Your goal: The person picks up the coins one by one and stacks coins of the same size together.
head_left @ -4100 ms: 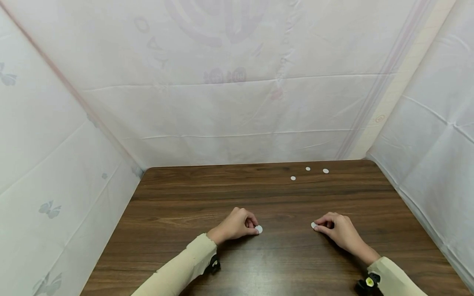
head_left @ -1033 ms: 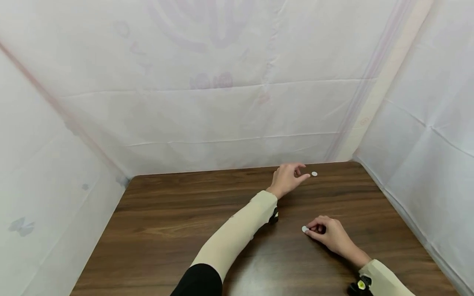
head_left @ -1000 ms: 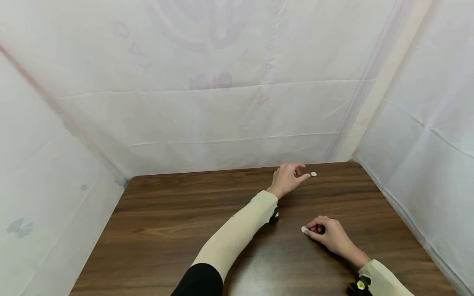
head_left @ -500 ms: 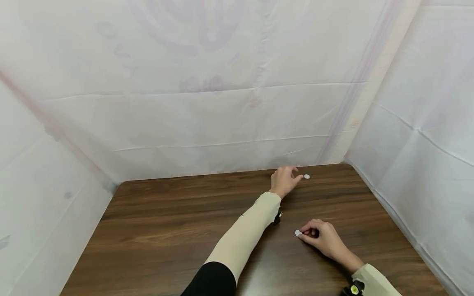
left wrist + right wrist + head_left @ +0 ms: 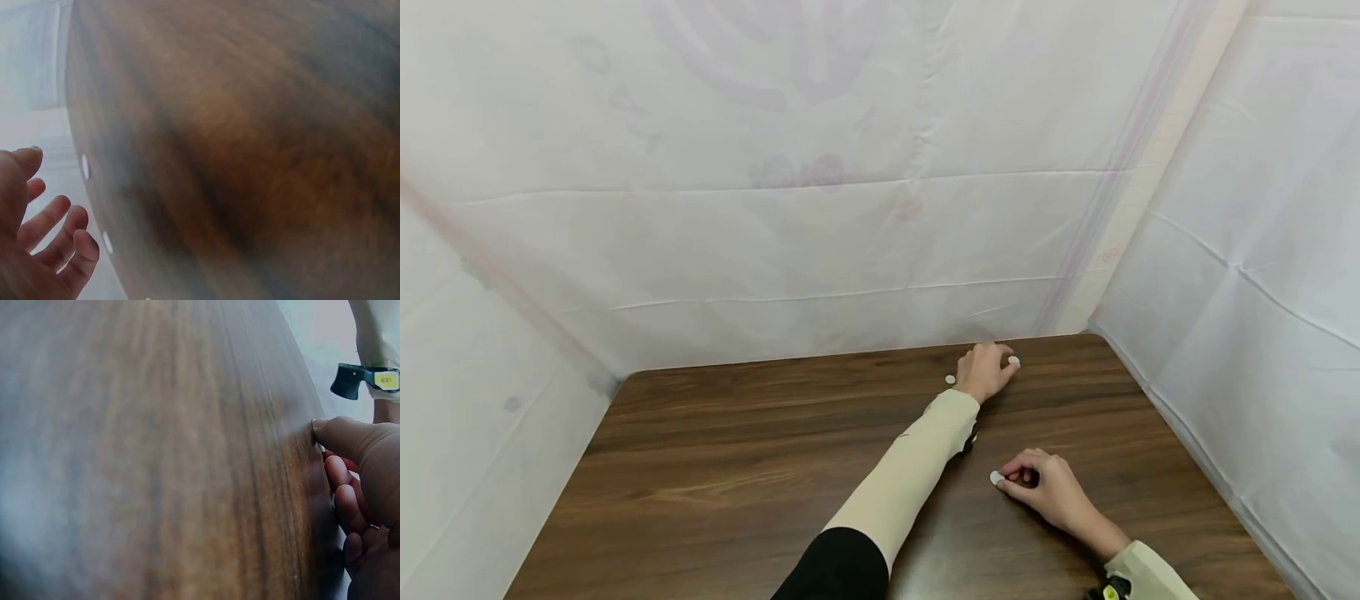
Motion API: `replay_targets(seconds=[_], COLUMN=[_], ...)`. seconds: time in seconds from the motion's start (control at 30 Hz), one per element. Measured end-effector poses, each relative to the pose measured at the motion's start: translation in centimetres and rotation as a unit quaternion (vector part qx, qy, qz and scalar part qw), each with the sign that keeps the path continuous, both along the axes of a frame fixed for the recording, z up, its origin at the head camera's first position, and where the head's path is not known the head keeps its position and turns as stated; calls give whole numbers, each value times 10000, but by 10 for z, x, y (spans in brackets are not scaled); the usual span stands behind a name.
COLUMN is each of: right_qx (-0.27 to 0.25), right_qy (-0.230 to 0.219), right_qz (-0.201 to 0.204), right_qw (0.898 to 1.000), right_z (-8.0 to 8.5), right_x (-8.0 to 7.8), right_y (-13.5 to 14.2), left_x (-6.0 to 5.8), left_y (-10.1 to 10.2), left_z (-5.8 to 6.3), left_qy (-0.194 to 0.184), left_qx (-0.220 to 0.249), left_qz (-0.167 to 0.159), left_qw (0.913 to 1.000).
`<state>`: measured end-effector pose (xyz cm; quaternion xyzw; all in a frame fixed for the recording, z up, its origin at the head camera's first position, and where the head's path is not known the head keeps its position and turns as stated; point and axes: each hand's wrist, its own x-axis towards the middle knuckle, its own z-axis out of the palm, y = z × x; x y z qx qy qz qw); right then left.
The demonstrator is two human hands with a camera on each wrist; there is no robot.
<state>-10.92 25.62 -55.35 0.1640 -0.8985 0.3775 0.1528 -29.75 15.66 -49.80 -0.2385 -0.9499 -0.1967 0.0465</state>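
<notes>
My right hand [image 5: 1052,492] pinches a small flat white disc [image 5: 996,477] between thumb and fingers, low over the wood-grain table. In the right wrist view only a sliver of that disc shows at the thumb [image 5: 344,434]. Far off, my left hand [image 5: 985,371] reaches to the table's back, thumb and forefinger parted around a second white disc [image 5: 1014,361]. The left wrist view shows its fingers [image 5: 53,240] spread and loosely bent, apart from the discs lying on the wood. Another white disc [image 5: 951,379] lies left of that hand.
The brown wooden table [image 5: 722,467] has rounded back corners. White printed sheeting [image 5: 820,242] rises behind it and at both sides. My left forearm [image 5: 902,475] stretches across the table's middle. A black wrist band [image 5: 350,381] appears in the right wrist view.
About four seconds ago my left hand pinched a disc near the table's middle; now it is at the back, having edged closer to the rightmost disc. My right hand keeps its disc.
</notes>
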Motion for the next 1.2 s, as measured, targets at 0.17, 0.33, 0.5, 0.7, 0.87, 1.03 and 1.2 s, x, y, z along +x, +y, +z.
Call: replay_targets(seconds=[0.17, 0.33, 0.5, 0.7, 0.87, 1.03, 1.2], right_qx=[13, 66, 69, 26, 15, 35, 6], right_qy=[33, 91, 121, 187, 217, 225, 202], right_qz=[17, 20, -3, 52, 55, 70, 53], right_qw=[10000, 9999, 9999, 9998, 9997, 9997, 9998], right_z=[0, 0, 2, 3, 3, 4, 4], right_x=[2, 2, 2, 3, 5, 6, 3], right_y=[0, 1, 2, 2, 1, 0, 1], left_x=[5, 6, 4, 4, 5, 2, -3], left_y=[3, 4, 5, 7, 7, 9, 7], left_z=[-6, -6, -6, -7, -8, -9, -5], left_qy=[-105, -140, -201, -262, -283, -244, -172], left_qx=[-977, -1675, -1848, -2182, -2258, -1890, -1254], left_qz=[-306, -599, -737, -896, -936, -839, -700], left_qw=[9947, 9839, 9798, 9714, 9692, 9781, 9895])
